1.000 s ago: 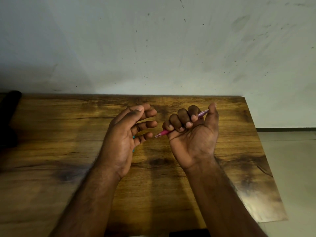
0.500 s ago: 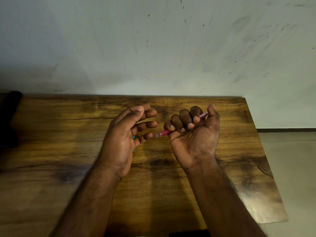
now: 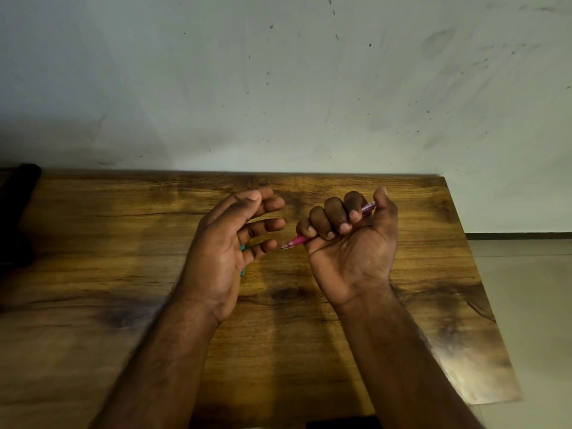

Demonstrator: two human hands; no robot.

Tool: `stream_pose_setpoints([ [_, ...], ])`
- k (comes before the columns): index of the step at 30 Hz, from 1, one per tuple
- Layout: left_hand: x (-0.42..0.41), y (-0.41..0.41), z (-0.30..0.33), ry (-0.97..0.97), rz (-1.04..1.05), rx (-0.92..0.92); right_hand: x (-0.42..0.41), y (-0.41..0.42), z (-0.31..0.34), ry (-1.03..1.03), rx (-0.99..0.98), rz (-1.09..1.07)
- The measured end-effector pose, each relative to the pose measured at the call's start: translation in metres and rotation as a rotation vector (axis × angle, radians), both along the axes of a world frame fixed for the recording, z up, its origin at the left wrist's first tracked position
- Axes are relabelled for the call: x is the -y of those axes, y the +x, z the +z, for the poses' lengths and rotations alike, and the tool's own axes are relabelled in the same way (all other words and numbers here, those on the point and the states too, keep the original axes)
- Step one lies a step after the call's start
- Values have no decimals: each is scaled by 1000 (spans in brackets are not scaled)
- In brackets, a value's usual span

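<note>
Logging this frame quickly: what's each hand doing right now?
Left hand: open, fingers relaxed, holding nothing.
Right hand: closed around a pink pen.

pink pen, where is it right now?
Head view, right of centre: the pink pen sits in the right hand, tip toward the left hand, above the wooden table.

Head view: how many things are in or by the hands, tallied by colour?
Pink: 1, slim pink plastic pen, gripped in the right hand.
Teal: 1, small teal object, mostly hidden behind the left hand.
Total: 2
</note>
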State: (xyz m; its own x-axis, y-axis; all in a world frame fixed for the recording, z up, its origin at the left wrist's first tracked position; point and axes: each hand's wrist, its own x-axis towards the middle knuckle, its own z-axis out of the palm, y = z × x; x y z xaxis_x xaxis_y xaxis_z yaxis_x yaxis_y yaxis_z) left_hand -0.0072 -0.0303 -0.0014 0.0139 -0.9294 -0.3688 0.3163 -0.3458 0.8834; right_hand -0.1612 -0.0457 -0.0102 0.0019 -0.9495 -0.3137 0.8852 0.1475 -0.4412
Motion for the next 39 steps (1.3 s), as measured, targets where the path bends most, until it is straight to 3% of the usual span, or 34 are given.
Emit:
stream_pose_setpoints([
  [39,0,-1,0,15,6,-2,1,-2,0,-10,20,-8],
])
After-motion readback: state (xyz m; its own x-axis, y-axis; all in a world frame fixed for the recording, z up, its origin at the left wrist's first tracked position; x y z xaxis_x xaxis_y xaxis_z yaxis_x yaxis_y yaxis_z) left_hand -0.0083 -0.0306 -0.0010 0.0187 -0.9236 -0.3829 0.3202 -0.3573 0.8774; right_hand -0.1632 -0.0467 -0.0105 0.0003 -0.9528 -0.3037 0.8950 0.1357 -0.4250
